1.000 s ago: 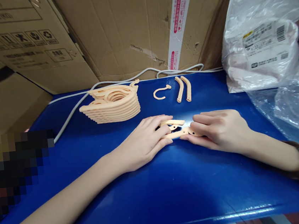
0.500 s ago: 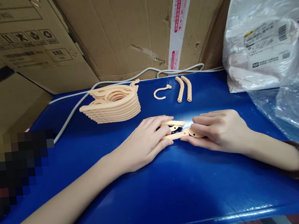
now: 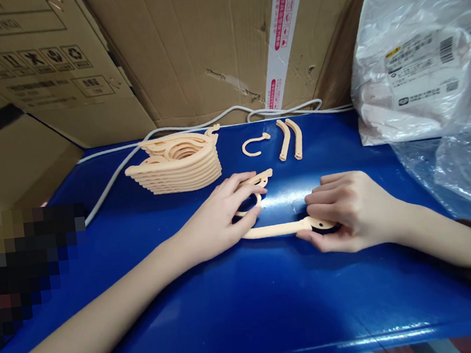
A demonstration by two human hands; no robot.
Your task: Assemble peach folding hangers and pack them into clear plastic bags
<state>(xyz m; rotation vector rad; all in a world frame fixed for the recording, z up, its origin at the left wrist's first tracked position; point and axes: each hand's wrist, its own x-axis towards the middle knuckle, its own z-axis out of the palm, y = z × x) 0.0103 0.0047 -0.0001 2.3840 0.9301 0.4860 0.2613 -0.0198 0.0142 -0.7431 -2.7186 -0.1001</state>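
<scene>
A cream plastic folding hanger (image 3: pixel 275 230) lies low over the blue table between my hands. My left hand (image 3: pixel 226 211) is closed around its left part, where a curved hook and a short arm show between and beyond the fingers. My right hand (image 3: pixel 344 210) pinches the other end at a joint with a small dark hole; the curled fingers hide the rest. A long straight arm of the hanger spans the gap between both hands. Behind them lie a loose hanger hook (image 3: pixel 253 145) and two curved arm pieces (image 3: pixel 289 140) side by side.
A stack of folded cream hangers (image 3: pixel 176 168) stands at the back left. A white cable (image 3: pixel 112 185) runs along the rear of the blue table (image 3: pixel 249 310). Cardboard boxes (image 3: pixel 188 46) close off the back. A labelled plastic bag (image 3: pixel 413 85) sits at right.
The hanger has been unfolded wider: its long arm has swung toward me, away from the shorter arm. My right hand has shifted slightly right, and my left fingers have spread.
</scene>
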